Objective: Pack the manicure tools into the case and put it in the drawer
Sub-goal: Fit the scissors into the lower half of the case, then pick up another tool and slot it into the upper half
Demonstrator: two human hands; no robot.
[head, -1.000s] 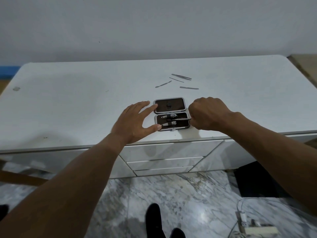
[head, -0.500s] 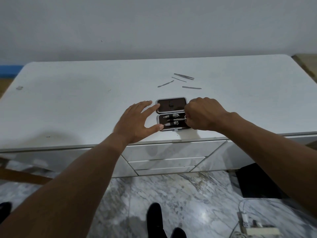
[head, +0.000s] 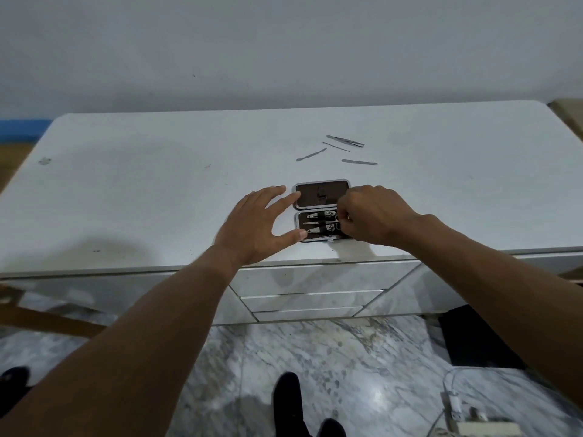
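Note:
A small manicure case [head: 318, 197] lies open on the white desk top [head: 157, 190] near its front edge, dark inside with a silver rim. Its near half holds three metal tools [head: 320, 223] under straps. My left hand [head: 257, 227] lies flat with fingers spread, thumb and forefinger touching the case's left side. My right hand [head: 372, 216] is curled over the case's right end, fingertips pinching the end of the middle tool. Farther back on the desk lie several loose tools: tweezers [head: 345, 141], a thin pick [head: 336, 147], a pusher [head: 310, 154] and a file [head: 359, 162].
Closed drawers [head: 310, 299] sit in the desk front just below the case. A marble floor lies beneath, with my dark shoes [head: 288, 402] on it. White cables and an adapter [head: 457, 411] lie at the lower right. A plain wall stands behind the desk.
My right hand has slid left over the case's right end, pushing the middle tool further in. The left hand has stayed at the case's left side.

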